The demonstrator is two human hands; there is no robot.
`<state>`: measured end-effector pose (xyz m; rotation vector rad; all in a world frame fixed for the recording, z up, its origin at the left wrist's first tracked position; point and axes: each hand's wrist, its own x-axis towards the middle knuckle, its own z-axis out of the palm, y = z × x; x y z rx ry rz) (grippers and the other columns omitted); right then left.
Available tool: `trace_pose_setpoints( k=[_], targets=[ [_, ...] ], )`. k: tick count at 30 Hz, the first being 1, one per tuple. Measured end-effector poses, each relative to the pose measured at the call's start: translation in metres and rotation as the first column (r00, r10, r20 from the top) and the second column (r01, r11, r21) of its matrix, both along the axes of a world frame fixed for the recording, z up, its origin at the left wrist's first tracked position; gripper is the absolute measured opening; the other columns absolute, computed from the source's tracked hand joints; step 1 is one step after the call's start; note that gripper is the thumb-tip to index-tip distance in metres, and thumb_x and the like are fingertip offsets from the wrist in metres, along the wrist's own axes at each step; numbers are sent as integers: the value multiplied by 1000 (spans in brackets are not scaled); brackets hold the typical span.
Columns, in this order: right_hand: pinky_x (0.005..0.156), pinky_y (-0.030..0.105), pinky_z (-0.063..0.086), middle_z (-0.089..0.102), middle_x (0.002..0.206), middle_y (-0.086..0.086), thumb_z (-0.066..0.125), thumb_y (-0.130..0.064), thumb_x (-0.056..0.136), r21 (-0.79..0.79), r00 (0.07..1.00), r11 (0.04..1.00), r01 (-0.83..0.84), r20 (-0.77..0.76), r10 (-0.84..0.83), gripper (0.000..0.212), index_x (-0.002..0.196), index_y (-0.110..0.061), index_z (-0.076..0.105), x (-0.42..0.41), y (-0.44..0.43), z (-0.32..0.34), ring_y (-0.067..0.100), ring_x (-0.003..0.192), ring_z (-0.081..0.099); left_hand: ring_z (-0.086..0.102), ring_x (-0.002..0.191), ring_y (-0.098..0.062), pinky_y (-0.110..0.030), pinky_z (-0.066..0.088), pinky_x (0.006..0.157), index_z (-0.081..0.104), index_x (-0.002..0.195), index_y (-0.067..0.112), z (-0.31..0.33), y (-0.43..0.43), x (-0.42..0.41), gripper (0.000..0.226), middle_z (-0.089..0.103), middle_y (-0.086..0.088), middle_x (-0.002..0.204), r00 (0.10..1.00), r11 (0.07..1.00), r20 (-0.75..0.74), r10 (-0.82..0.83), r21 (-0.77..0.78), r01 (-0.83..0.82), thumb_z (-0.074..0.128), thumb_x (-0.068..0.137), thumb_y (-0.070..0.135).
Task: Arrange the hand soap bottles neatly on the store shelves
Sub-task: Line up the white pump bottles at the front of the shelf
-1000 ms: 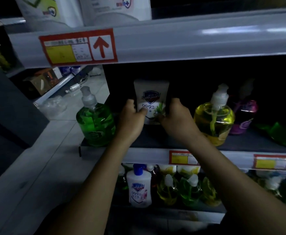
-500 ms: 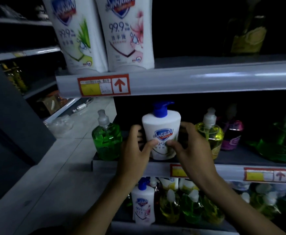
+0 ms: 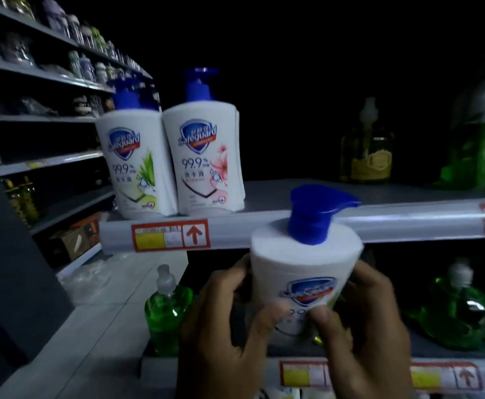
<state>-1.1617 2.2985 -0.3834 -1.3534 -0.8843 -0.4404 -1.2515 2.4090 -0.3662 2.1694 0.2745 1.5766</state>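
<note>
Dim store aisle, grey shelves: both hands — left hand (image 3: 224, 321) and right hand (image 3: 365, 321) — curl their fingers around a white soap bottle (image 3: 301, 269) with a blue pump, held before the upper shelf (image 3: 379, 223), where two matching bottles (image 3: 172, 162) stand touching.

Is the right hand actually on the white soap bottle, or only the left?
Touching. Head view: the right hand curls round the white soap bottle, thumb on its label; the left hand grips it too.

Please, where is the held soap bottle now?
The soap bottle is lower centre in head view, gripped by left hand and right hand, before the shelf edge.
</note>
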Motion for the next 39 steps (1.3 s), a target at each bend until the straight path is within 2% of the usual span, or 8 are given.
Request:
trace_pose_setpoints(
  k=[4,8,13,17,24,31,36,39],
  targets=[
    [81,19,56,66,118,-20,66,-8,69,232,997,971,-61,58,49,67,124,-44,51,4,1,56,0,106,65,50,110,15,2,34,88,52,130,33,55,-9,13,48,57,25,115,990,976,138,-25,219,-6,60,82,38],
    [91,36,55,60,127,-1,63,4,82,301,988,948,-103,145,62,62,135,-20,41,31,10,106,13,117,61,26,132,8,6,18,99,20,148,30,94,-7,38,73,38,15,147,997,971,-31,-70,229,75,58,89,12],
    [89,23,54,60,125,-6,57,6,90,169,987,980,-102,140,79,54,133,-23,41,68,32,126,5,114,61,11,139,7,-18,23,114,-23,142,45,94,12,66,94,-3,23,158,977,974,-188,-105,180,139,48,94,7],
    [77,17,55,63,115,-9,53,-2,94,78,993,993,-89,87,82,47,132,-26,40,84,43,135,1,104,64,20,145,-15,-29,29,112,-21,147,30,93,21,76,84,-9,5,161,974,964,-227,-23,254,82,38,92,8],
    [80,37,59,65,110,-6,54,-3,94,-96,995,990,-99,20,102,52,130,-34,34,93,60,139,7,96,69,28,141,-27,-37,37,106,-28,145,14,107,25,76,82,-13,-12,160,854,955,-477,209,288,-72,39,97,17],
    [83,45,58,65,110,-9,75,-5,78,-416,997,909,-17,61,46,92,143,-36,19,103,53,146,14,97,69,55,122,-30,-37,51,89,32,145,5,87,30,76,75,34,-18,151,880,939,-403,252,321,-122,65,79,12],
    [76,21,51,58,115,-6,76,-8,78,-465,993,883,55,122,3,99,148,-27,9,103,69,149,14,101,63,56,118,-29,-37,48,98,54,130,-1,79,35,75,58,55,-16,134,895,916,-357,267,383,-121,37,76,14],
    [82,25,49,59,125,2,76,-8,79,-465,990,882,71,143,-5,100,149,-25,7,104,78,148,18,109,62,54,119,-27,-37,44,104,54,129,-4,75,38,76,64,59,-14,128,898,908,-345,272,400,-122,21,78,16]
  ],
)
